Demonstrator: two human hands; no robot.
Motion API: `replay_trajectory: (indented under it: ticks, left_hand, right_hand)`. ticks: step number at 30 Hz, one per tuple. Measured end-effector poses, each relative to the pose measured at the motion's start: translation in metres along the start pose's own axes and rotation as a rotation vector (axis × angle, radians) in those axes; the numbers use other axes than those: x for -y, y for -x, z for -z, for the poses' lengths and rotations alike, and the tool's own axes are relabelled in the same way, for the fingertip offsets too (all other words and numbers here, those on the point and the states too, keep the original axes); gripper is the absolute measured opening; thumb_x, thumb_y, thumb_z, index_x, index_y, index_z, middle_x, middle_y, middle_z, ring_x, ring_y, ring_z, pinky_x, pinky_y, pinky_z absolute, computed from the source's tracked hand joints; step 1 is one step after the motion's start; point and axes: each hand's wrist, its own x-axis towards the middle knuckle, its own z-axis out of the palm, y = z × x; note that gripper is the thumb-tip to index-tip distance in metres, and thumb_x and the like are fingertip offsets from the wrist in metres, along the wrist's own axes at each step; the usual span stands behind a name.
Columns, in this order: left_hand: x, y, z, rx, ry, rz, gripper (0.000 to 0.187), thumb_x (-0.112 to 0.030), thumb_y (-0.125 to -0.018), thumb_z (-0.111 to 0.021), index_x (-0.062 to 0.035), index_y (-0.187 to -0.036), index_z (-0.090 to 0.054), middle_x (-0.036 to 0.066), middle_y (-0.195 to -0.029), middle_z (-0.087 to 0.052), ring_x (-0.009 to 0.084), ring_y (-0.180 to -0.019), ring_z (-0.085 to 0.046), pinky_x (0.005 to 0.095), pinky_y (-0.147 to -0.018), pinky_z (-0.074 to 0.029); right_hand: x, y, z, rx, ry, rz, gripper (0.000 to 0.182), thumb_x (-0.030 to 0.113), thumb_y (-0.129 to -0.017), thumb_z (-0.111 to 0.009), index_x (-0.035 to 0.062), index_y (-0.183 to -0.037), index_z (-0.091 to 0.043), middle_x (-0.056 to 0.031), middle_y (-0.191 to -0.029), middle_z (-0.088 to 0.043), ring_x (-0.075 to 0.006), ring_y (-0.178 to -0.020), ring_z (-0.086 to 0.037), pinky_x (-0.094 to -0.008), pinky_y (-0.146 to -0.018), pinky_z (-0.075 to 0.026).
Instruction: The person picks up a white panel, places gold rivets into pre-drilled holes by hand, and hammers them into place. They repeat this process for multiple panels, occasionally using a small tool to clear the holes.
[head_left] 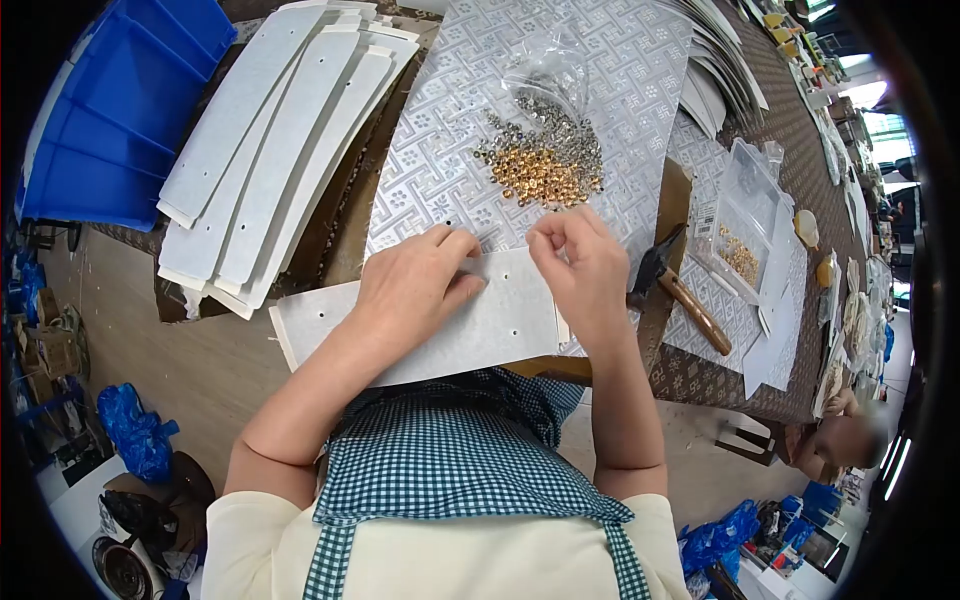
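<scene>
A long white panel (pixel 470 330) with small punched holes lies across the near edge of the patterned table covering (pixel 430 130). My left hand (pixel 418 280) rests on the panel with its fingers curled and the thumb apart from them. Over the panel's right part is my right hand (pixel 582 265), thumb and index finger pinched together; anything between them is too small to make out. Just beyond both hands lies a pile of gold eyelets (pixel 540 178), with silver eyelets (pixel 560 130) behind it, spilling from a clear plastic bag (pixel 545 70).
Stacked white panels (pixel 270 150) and a blue bin (pixel 110 120) are at the left. To the right lie a hammer (pixel 690 305) and a clear box (pixel 740 225) holding gold pieces. More panels (pixel 715 60) sit at the back right. Another person (pixel 840 440) is at the far right.
</scene>
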Motion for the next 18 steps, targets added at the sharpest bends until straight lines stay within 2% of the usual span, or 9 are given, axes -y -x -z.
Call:
replay_trajectory:
  ticks: [2, 6, 9, 15, 16, 17, 18]
  left_hand:
    - [-0.001, 0.000, 0.001, 0.001, 0.004, -0.009, 0.026, -0.024, -0.085, -0.070, -0.0086, -0.105, -0.062, 0.009, -0.098, -0.066, 0.0288, -0.091, -0.067, 0.0423, -0.074, -0.054]
    - [0.001, 0.000, -0.002, -0.012, 0.003, -0.016, 0.026, -0.024, -0.086, -0.069, -0.0085, -0.105, -0.062, 0.009, -0.099, -0.066, 0.0294, -0.092, -0.067, 0.0430, -0.075, -0.054]
    - [0.002, 0.000, -0.004, -0.021, -0.006, -0.011, 0.026, -0.024, -0.086, -0.070, -0.0095, -0.106, -0.063, 0.008, -0.101, -0.067, 0.0287, -0.091, -0.067, 0.0421, -0.075, -0.053]
    - [0.005, 0.001, -0.005, -0.030, -0.010, -0.010, 0.027, -0.024, -0.085, -0.072, -0.0111, -0.107, -0.064, 0.007, -0.103, -0.068, 0.0274, -0.087, -0.068, 0.0399, -0.076, -0.053]
    - [0.005, 0.001, -0.005, -0.030, -0.019, -0.011, 0.027, -0.023, -0.085, -0.072, -0.0111, -0.107, -0.064, 0.007, -0.103, -0.068, 0.0275, -0.088, -0.068, 0.0400, -0.076, -0.053]
    - [0.004, 0.001, -0.005, -0.030, -0.021, -0.013, 0.027, -0.023, -0.085, -0.072, -0.0111, -0.107, -0.064, 0.007, -0.104, -0.068, 0.0276, -0.088, -0.068, 0.0400, -0.076, -0.052]
    - [0.003, 0.002, -0.005, -0.022, 0.002, -0.003, 0.027, -0.023, -0.085, -0.071, -0.0104, -0.108, -0.063, 0.008, -0.104, -0.067, 0.0278, -0.088, -0.067, 0.0405, -0.078, -0.052]
  right_hand:
    - [0.005, 0.016, 0.000, 0.039, -0.051, -0.001, 0.009, 0.003, -0.078, -0.075, 0.0053, -0.084, -0.068, -0.0050, -0.078, -0.062, -0.0176, -0.067, -0.062, -0.0302, -0.059, -0.049]
    - [-0.001, 0.032, -0.015, -0.012, 0.056, 0.150, 0.010, 0.003, -0.076, -0.075, 0.0080, -0.082, -0.068, -0.0031, -0.078, -0.062, -0.0178, -0.065, -0.063, -0.0311, -0.056, -0.049]
    - [0.002, 0.035, -0.015, -0.057, 0.171, 0.256, 0.011, 0.004, -0.076, -0.076, 0.0082, -0.082, -0.068, -0.0023, -0.079, -0.062, -0.0182, -0.069, -0.064, -0.0313, -0.059, -0.050]
    - [-0.005, 0.045, 0.009, -0.112, 0.091, 0.328, 0.016, -0.001, -0.077, -0.075, 0.0062, -0.090, -0.070, -0.0066, -0.087, -0.066, -0.0229, -0.081, -0.064, -0.0317, -0.071, -0.052]
    - [-0.012, 0.051, 0.025, -0.150, 0.104, 0.234, 0.023, 0.002, -0.076, -0.076, 0.0078, -0.098, -0.071, -0.0075, -0.095, -0.067, -0.0250, -0.088, -0.065, -0.0336, -0.076, -0.053]
    - [-0.020, 0.054, 0.047, -0.182, 0.139, 0.135, 0.022, -0.001, -0.078, -0.075, 0.0047, -0.099, -0.069, -0.0106, -0.101, -0.066, -0.0256, -0.087, -0.065, -0.0338, -0.076, -0.053]
    - [-0.023, 0.059, 0.067, -0.196, 0.072, -0.099, 0.025, 0.002, -0.081, -0.073, 0.0028, -0.105, -0.067, -0.0128, -0.106, -0.065, -0.0284, -0.093, -0.063, -0.0364, -0.082, -0.052]
